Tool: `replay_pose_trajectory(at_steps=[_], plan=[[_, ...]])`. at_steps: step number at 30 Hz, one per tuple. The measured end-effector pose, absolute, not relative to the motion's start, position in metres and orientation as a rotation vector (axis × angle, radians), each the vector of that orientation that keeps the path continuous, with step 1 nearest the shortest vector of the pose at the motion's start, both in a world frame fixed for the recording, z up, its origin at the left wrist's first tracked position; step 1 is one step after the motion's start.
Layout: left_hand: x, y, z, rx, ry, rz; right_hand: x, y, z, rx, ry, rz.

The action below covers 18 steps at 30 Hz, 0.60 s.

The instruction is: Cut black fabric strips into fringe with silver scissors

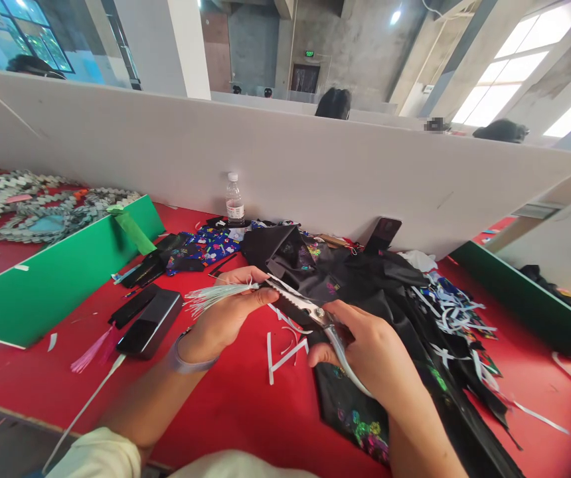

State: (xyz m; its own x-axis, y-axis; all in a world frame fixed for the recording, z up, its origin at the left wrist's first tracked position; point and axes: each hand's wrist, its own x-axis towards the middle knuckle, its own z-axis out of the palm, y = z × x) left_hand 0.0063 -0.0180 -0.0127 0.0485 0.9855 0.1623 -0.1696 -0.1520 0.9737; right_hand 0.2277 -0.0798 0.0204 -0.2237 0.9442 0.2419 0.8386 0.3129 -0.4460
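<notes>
Pinching a pale, stringy tassel [216,297] by its top end, the person's left hand [228,312] holds it just beside the toothed metal scissors [315,312], which the curled right hand [372,338] grips. Smooth black fabric [360,282] with shiny, colourful motifs lies crumpled beneath; thin white strips [270,362] are scattered on the red surface [245,411].

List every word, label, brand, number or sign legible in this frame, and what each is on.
None can be read with certainty.
Bottle label: printed, but too small and blurred to read.
Lit green sign above the far door: its characters are too small to make out.
Scissors in the right hand: no lettering can be made out.
</notes>
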Motion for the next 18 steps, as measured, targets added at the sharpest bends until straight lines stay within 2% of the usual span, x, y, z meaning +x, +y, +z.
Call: replay_pose_trajectory(at_steps=[13, 18], plan=[[0.01, -0.02, 0.011, 1.11, 0.86, 1.239, 0.227, -0.078, 0.018, -1.57, -2.085, 0.264], [0.007, -0.022, 0.004, 1.154, 0.971, 1.308, 0.229, -0.077, 0.017, -1.566, -2.121, 0.215]])
